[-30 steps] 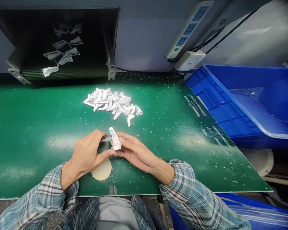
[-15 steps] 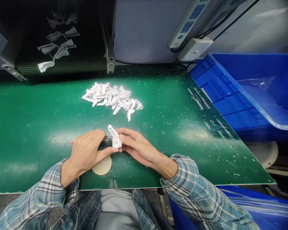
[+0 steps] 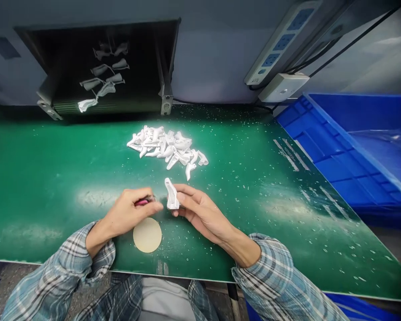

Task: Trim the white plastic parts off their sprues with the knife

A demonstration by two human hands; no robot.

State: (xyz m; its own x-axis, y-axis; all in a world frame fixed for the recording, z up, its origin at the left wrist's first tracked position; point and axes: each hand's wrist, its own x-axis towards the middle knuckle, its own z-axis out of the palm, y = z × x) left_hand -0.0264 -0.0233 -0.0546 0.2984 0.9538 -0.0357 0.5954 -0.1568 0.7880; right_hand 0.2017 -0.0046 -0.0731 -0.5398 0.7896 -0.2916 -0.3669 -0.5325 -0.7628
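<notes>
My right hand holds a white plastic trigger-shaped part upright between thumb and fingers, its hollow side showing. Just left of it and apart from the part, my left hand is closed around pink-handled nippers. Most of that tool is hidden in the fingers, and its metal end is blurred. Beyond both hands lies a loose pile of similar white plastic parts. Below the left hand, a round cream disc lies flat on the green tabletop.
At the back left a conveyor carries white parts joined on a thin runner. A blue crate stands at the right edge. A power strip runs up the wall. Small white bits are scattered over the tabletop.
My left hand and the nippers have drawn away from the white part, leaving a gap. The right hand still holds the part. The view has shifted, showing more of the conveyor opening.
</notes>
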